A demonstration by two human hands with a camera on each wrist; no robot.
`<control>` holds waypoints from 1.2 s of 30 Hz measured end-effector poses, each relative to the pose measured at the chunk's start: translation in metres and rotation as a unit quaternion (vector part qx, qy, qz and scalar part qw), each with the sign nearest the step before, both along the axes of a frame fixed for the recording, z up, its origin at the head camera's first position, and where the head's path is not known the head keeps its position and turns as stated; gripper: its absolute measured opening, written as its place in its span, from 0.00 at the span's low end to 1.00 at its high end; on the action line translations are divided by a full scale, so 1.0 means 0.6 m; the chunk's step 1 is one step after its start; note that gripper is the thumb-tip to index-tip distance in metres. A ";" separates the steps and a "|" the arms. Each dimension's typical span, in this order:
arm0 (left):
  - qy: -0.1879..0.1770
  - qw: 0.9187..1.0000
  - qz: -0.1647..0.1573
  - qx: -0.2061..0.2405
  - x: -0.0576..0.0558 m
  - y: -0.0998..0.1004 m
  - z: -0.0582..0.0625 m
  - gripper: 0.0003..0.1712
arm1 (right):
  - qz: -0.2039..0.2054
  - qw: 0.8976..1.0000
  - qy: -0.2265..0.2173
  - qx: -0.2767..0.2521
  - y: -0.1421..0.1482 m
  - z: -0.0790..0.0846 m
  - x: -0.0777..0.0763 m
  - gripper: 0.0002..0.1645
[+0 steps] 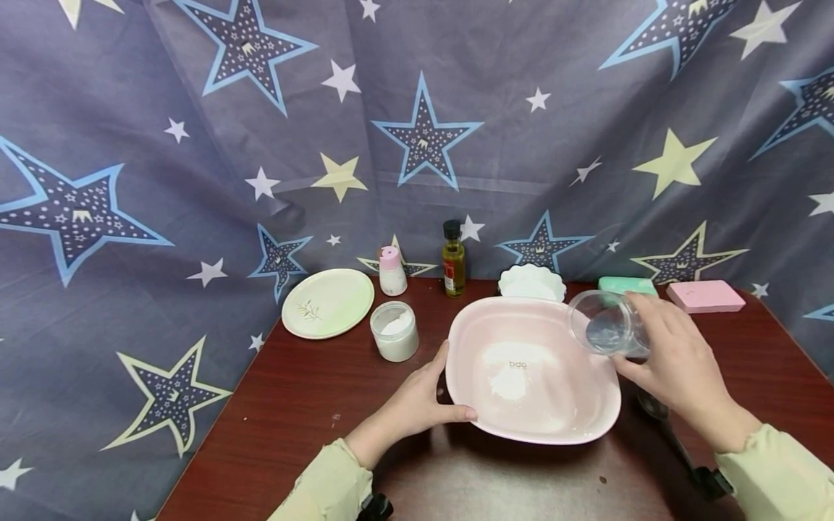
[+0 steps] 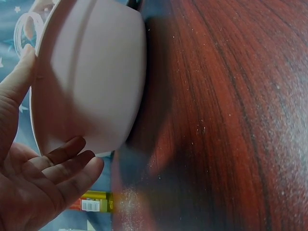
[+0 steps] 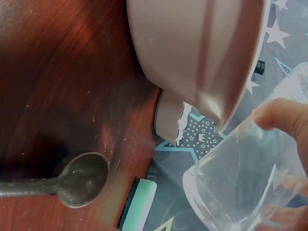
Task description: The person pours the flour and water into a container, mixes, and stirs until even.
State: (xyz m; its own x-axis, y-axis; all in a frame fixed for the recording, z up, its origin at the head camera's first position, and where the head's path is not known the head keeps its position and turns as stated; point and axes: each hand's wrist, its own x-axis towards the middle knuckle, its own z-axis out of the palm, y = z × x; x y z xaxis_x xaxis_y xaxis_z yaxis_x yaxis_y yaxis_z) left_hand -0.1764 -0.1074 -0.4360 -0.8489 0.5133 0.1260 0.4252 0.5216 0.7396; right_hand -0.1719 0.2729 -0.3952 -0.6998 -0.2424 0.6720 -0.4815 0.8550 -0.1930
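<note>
holding the clear cup (image 1: 602, 323) on a slant, our right hand (image 1: 684, 358) has its thumb on one side and its fingers bent round the other, spread just as wide as the cup. the cup's mouth leans toward the right rim of the pink basin (image 1: 586, 398), overlapping it as we look from the head; whether cup and rim touch, we cannot tell. our left hand (image 1: 417, 398) grips the basin's opposite side, the thumb (image 1: 459, 414) set on the near part of the rim and the fingers (image 2: 79, 178), well apart from it and only slightly bent, lying along the outer wall. the basin is between our two hands at the brown table (image 1: 293, 405), with a bright glare inside. just right of it lies a dark spoon (image 3: 85, 178). behind the basin stand a scalloped white bowl (image 1: 531, 282) and a black-capped bottle (image 1: 454, 262). farther left we see a pink-capped shaker (image 1: 392, 273), a jar (image 1: 395, 344) of white powder and a pale plate (image 1: 345, 304). at the right are a green sponge (image 1: 627, 286) and a pink sponge (image 1: 706, 297), and a starry cloth (image 1: 554, 137) hangs behind everything.
</note>
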 end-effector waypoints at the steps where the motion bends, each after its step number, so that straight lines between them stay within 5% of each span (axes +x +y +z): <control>1: -0.002 1.000 0.001 -0.001 0.000 0.000 0.001 0.66 | 0.002 1.000 0.007 0.004 -0.001 0.000 0.000 0.56; 22: 0.017 1.000 -0.006 0.002 -0.003 -0.002 -0.006 0.67 | 0.046 0.993 0.089 0.062 -0.014 0.002 -0.020 0.53; 36: 0.020 1.000 -0.004 -0.003 -0.003 -0.001 -0.006 0.68 | 0.036 0.990 0.094 0.095 -0.018 0.002 -0.021 0.55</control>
